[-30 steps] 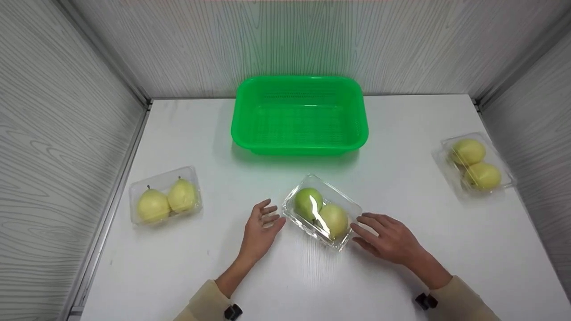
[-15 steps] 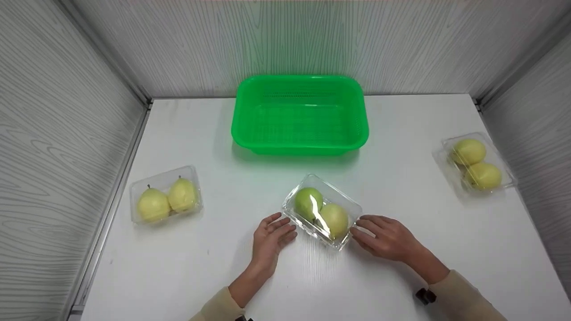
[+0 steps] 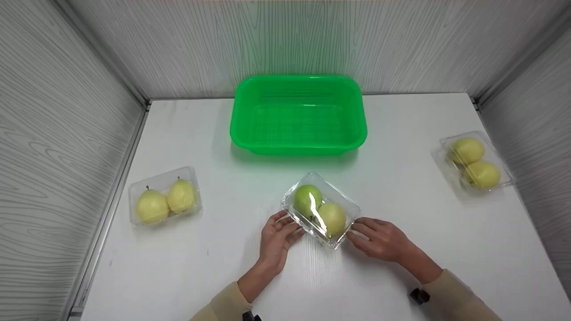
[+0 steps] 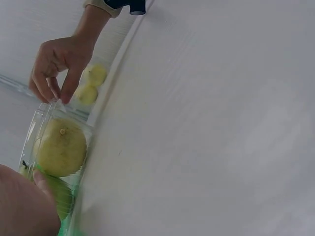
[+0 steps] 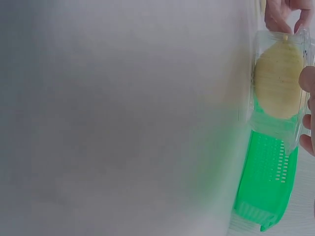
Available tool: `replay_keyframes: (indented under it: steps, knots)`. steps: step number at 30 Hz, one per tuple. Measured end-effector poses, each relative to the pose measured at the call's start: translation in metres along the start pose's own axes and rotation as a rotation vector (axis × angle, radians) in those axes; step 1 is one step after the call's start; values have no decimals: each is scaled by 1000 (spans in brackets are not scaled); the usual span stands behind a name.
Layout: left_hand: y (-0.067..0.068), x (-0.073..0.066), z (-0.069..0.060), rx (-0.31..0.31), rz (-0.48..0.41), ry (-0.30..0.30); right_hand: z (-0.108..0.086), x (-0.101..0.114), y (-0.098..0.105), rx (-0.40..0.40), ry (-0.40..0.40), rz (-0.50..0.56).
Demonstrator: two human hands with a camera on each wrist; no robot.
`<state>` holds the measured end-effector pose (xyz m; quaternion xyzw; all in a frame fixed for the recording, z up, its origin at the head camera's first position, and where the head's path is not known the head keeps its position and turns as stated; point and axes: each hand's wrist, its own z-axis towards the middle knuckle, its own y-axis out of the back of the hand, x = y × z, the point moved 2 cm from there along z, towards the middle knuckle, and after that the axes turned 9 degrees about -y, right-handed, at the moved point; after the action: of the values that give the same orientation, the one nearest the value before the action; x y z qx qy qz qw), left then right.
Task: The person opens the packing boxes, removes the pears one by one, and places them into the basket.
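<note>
A clear plastic box [image 3: 319, 209] with one green and one yellow-green pear stands tilted at the middle of the table. My left hand [image 3: 275, 243] pinches its lower left edge, some fingertips hidden beneath it. At the lower right edge, my right hand [image 3: 379, 238] grips the rim between thumb and fingers. In the left wrist view the right hand [image 4: 61, 64] pinches the corner of the box beside a pear [image 4: 63, 147]. The right wrist view has the right hand [image 5: 309, 108] at the box's side and a pear [image 5: 279, 78] inside.
Behind the box, a green basket [image 3: 299, 149] stands against the back wall. Another clear box with two pears [image 3: 154, 206] lies at the left, and one more with two pears [image 3: 482, 174] near the right edge. Panel walls enclose the table on three sides.
My left hand has moved right and forward to the box and taken hold of its edge. The right hand has closed in on the other edge. The box has shifted very slightly.
</note>
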<state>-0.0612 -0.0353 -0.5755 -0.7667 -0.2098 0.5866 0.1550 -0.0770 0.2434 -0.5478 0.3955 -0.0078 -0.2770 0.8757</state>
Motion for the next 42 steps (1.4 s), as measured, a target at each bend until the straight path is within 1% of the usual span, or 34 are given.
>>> replay_keyframes:
  steps: [4, 9, 12, 17, 21, 29, 35, 39, 42]
  knots:
    - [-1, 3, 0, -2, -13, -1, 2, 2, -2, -18, 4, 4]
    - [-1, 7, 0, 11, 17, -3, 4, 5, -5, -41, 6, 10]
    - [-1, 7, 1, 14, 31, -15, 6, 8, -7, -50, 9, 14]
    - [-1, 7, 2, 11, 38, -37, 9, 11, -8, -44, 7, 3]
    - [-1, 8, 4, 7, 38, -39, 11, 13, -8, -32, 10, -10]
    - [-2, 8, 3, 51, 85, -58, 13, 15, -8, -25, 12, -13]
    - [-6, 8, 5, 36, 80, -39, 14, 16, -9, -27, 23, -21]
    - [-9, 8, 6, 21, 80, -17, 16, 18, -12, -33, 52, -42]
    - [-10, 8, 6, 13, 81, -13, 18, 19, -14, -37, 69, -56]
